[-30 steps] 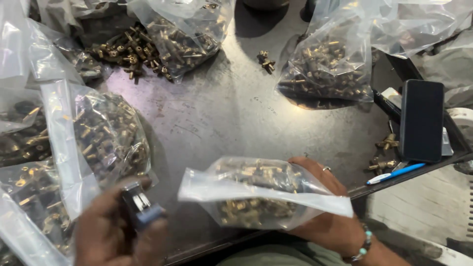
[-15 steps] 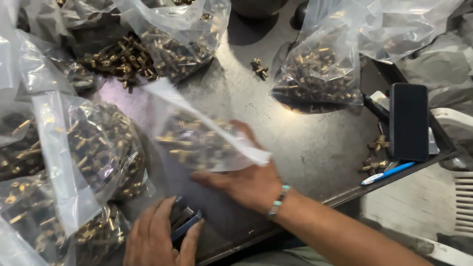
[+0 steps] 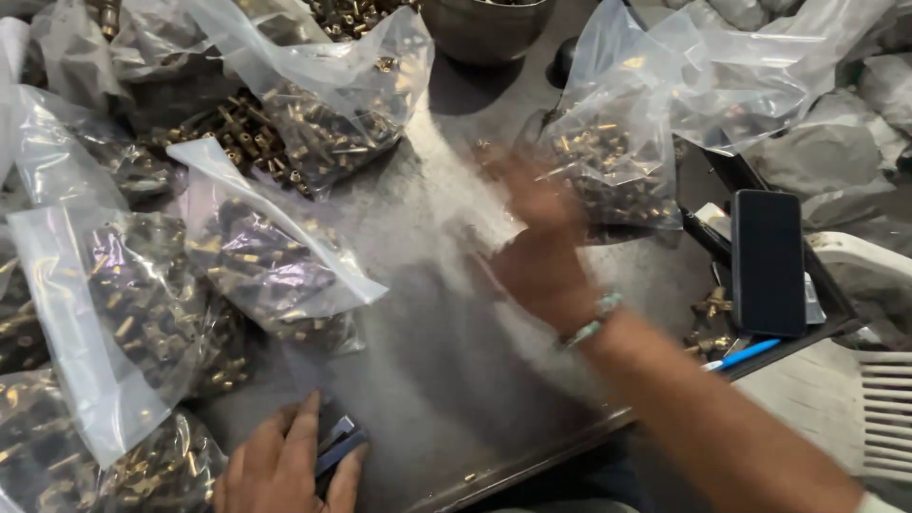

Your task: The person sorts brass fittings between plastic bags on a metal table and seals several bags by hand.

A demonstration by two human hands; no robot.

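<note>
One filled bag (image 3: 271, 261) lies on the counter (image 3: 427, 380) among others, the left hand (image 3: 285, 465) grips a stapler (image 3: 337, 446), the blurred right hand (image 3: 541, 256) reaches out, grip unclear.

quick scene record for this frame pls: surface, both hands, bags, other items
surface: dark metal table
left hand: left hand rests at the near edge on a small dark stapler-like tool
right hand: right hand blurred in motion over mid table; whether it holds anything cannot be told
bags: clear plastic bags of small brass fittings; nearest sealed bag lies left of centre, open bag at right
other items: black phone, blue pen, loose fittings at the right edge
</note>
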